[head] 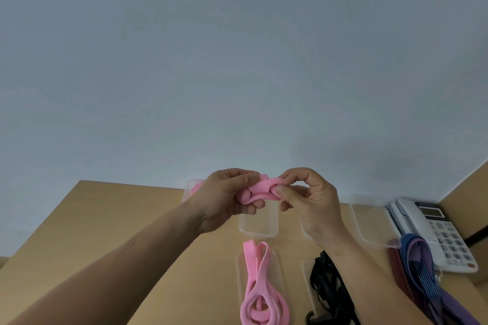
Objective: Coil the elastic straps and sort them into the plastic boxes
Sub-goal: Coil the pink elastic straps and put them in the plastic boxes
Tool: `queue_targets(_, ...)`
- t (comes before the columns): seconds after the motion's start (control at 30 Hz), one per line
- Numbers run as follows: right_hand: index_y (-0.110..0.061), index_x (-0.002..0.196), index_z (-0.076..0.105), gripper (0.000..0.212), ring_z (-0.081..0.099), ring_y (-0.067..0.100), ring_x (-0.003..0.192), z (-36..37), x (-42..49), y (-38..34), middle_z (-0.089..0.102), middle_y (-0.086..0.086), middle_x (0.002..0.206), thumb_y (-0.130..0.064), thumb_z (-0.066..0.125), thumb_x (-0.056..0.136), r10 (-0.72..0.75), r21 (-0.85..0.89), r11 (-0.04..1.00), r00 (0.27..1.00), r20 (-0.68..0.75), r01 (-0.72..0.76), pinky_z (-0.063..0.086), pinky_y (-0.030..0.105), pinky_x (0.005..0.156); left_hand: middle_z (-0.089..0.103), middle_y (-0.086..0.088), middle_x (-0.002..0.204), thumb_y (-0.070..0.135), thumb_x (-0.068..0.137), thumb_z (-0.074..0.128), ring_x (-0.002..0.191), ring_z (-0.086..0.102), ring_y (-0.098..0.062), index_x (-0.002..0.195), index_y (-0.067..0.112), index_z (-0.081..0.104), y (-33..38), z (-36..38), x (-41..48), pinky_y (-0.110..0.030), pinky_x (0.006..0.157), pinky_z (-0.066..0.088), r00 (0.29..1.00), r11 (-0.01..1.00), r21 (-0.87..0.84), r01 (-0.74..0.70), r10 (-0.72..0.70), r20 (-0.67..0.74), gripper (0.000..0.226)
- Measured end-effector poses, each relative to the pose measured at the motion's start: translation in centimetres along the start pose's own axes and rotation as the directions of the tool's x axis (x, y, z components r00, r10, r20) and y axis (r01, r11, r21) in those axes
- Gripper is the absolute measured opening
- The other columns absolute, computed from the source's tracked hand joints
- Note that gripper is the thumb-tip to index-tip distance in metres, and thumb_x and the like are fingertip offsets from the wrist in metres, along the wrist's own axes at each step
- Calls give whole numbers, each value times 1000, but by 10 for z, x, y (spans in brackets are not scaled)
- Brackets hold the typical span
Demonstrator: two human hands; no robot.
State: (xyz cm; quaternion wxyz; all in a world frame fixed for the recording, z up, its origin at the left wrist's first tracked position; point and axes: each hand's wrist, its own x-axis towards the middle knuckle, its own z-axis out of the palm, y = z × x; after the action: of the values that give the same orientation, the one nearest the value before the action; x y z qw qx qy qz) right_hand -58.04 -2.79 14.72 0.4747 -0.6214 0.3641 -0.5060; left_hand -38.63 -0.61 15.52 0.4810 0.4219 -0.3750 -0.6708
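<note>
Head view: judged somewhere in the early middle of the job. Something pink already in the far-left box point(194, 187), probably a finished coil, though too hidden to be sure; nothing visible in the middle box point(258, 223) or the right box point(367, 221). Left to coil: a loose pink strap point(254, 287) lying looped on the table point(105, 232), black straps point(327, 287) just beside it, a blue, purple and red bunch point(420, 272) near the phone point(433, 229). In hand now: a pink coil point(264, 188), raised above the table over the middle box's far end, wound into a small tight bundle with a ribbed edge showing and a short end poking up. Round its left part, the left hand point(227, 192) curled; at its right part, the right hand point(311, 200) pinching between thumb and forefinger. Soft, flat and springy by the look; likely to unwind if released before boxing.
</note>
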Motion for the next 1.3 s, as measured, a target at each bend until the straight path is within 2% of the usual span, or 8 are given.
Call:
queue_targets(0.13,-31,79,67,24,63,29,56,14,-2,3,73,-7,92,-10,79,81,-47,-105,994,992,-121,34,51,34,53,66,-18,78,11,97,58,61,65,-24,106,-5,68,1,-6,0,-28,52,55,999,998,-66,13,-15,-32,21)
queue_targets(0.27,-34,79,67,20,58,20,46,25,-5,1,73,-6,83,-21,81,78,-66,-145,989,983,-169,42,47,23,50,63,-16,72,11,97,58,61,66,-25,105,-4,68,1,-16,-1,-28,52,55,999,997,-72,23,-25,-28,20)
queue_targets(0.37,-28,83,71,13,61,20,52,28,-6,-2,74,2,81,-34,80,75,22,-74,997,997,-77,-28,50,28,56,61,-22,81,11,97,58,60,65,-25,109,-7,66,2,-26,-5,-28,52,55,999,997,-68,41,-42,-19,23)
queue_targets(0.53,-19,96,76,13,69,24,72,32,-6,-5,76,11,98,-19,73,83,114,84,989,992,53,-118,57,29,70,51,-25,96,10,97,58,60,64,-25,113,-8,64,7,-43,-8,-28,53,55,998,993,-100,56,-54,16,25)
queue_targets(0.87,-19,87,76,16,64,18,52,60,-16,19,74,4,73,-4,73,85,-3,-46,999,947,-320,-12,55,23,56,64,-7,61,12,98,57,57,65,-21,114,-6,61,-9,-47,0,-27,51,54,995,991,-90,95,-96,3,24)
queue_targets(1.1,-27,112,69,25,69,11,98,24,-7,50,74,-5,102,-18,71,89,138,-135,980,987,-83,-148,55,28,85,71,-24,91,18,95,66,65,66,-28,112,-1,61,-17,-44,24,-30,57,55,996,972,220,81,-85,10,26)
queue_targets(1.23,-47,117,55,49,59,4,109,5,8,66,58,-27,117,-44,74,71,53,-545,834,971,234,86,49,19,87,70,-21,82,23,93,69,58,62,-23,111,1,60,-31,-37,50,-30,58,53,998,925,374,66,-65,-14,29)
queue_targets(1.3,-45,114,55,50,58,1,104,-3,17,79,57,-27,111,-46,76,69,44,-622,771,964,263,135,48,17,84,70,-19,81,26,93,69,60,61,-24,109,2,61,-40,-32,65,-29,58,52,995,913,397,93,-97,-12,29)
